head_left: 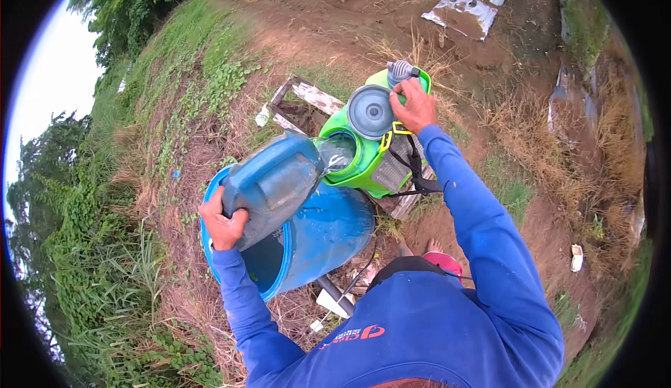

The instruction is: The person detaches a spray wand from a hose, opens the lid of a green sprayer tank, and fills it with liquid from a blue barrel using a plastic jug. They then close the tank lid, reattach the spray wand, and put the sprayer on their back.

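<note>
The left hand (224, 224) is clamped on the rear end of the blue jug (276, 182), tilted above the blue barrel (332, 231). Water (338, 152) runs from the jug into the open mouth of the green tank (381, 184). The right hand (415, 105) has its fingers drawn together beside the grey lid (370, 112); their exact grip cannot be told. The tank stands beside the barrel.

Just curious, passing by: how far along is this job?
Done: the round grey lid is off the bright green plastic tank. In hand: the left hand tips a blue plastic jug, pouring clear water into the tank's opening, while the right hand is beside the lid. Left, probably: finishing the pour and covering the opening; how full the tank is, I can't tell.
</note>
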`<state>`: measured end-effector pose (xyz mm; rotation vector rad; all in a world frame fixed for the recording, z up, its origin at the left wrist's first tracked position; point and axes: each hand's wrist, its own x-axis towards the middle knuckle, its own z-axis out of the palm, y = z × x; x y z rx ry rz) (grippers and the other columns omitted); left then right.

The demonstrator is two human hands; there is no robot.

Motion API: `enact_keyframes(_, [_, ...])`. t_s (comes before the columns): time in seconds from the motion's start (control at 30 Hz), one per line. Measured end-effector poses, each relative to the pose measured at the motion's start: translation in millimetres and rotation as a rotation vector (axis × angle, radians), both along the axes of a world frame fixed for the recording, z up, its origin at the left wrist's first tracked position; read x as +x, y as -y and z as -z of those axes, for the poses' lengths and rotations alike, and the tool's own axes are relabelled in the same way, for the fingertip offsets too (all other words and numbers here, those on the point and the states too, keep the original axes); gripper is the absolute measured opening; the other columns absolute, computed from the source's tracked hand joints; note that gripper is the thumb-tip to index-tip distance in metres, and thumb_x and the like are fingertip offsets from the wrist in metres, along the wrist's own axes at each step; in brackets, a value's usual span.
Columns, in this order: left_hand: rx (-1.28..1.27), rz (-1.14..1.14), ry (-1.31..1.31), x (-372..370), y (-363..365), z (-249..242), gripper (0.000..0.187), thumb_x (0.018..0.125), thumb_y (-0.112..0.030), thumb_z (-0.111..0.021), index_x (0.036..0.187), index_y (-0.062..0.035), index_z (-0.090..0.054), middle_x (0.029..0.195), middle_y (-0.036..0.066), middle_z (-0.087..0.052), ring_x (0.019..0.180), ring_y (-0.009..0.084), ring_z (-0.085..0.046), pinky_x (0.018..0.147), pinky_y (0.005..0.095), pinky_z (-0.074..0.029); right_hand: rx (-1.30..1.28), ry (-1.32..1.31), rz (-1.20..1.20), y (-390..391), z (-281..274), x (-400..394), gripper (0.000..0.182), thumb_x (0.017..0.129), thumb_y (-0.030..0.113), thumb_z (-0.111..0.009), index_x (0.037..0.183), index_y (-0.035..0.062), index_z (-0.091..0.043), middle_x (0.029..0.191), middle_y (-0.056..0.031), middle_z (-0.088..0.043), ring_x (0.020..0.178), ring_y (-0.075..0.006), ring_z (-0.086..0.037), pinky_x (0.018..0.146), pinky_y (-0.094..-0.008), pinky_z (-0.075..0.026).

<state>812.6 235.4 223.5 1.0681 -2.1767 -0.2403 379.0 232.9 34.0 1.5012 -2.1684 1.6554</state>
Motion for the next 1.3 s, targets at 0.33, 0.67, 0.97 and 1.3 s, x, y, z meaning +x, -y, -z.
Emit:
enact_keyframes(0.33, [-0.015,0.026,0.081,-21.8,-4.9,-16.9,0.033,0.060,-0.019,-0.062,0.087,0.0002,-0.065,0.059,0.014,-0.049,0.048,0.0234,-0.046,0.053,0.0336,-0.045,-0.022,0.023,0.005,0.1,-0.4,2.7,0.016,0.084,0.024,-0.070,0.089,0.0114,-0.061,0.092,-0.0073,-0.062,0.081,-0.0325,-0.065,0.069,-0.0449,-0.051])
enact_keyframes(0.67, [0.022,0.065,0.151,-32.0,-1.1,-25.8,0.035,0.061,-0.017,-0.062,0.091,0.0012,-0.066,0.061,0.015,-0.052,0.049,0.0251,-0.050,0.055,0.0338,-0.047,-0.050,0.024,-0.002,0.3,0.2,1.9,0.014,0.084,0.022,-0.070,0.089,0.0117,-0.061,0.091,-0.0072,-0.061,0.081,-0.0327,-0.065,0.068,-0.0458,-0.052])
enact_keyframes(0.97, [0.040,0.056,0.214,-46.6,-0.2,-36.1,0.026,0.061,-0.016,-0.063,0.081,0.0011,-0.063,0.058,0.013,-0.049,0.049,0.0208,-0.047,0.053,0.0334,-0.044,-0.042,0.064,-0.034,-1.1,-0.1,2.9,0.015,0.084,0.025,-0.067,0.088,0.0113,-0.061,0.093,-0.0080,-0.060,0.084,-0.0327,-0.064,0.073,-0.0465,-0.052])
enact_keyframes(1.3, [0.046,0.071,0.311,-57.8,9.7,-45.2,0.025,0.062,-0.017,-0.063,0.080,0.0011,-0.061,0.058,0.015,-0.051,0.048,0.0243,-0.046,0.053,0.0348,-0.043,-0.046,0.064,-0.042,1.1,3.0,2.4,0.015,0.084,0.024,-0.067,0.088,0.0112,-0.061,0.092,-0.0076,-0.060,0.084,-0.0327,-0.065,0.072,-0.0471,-0.052])
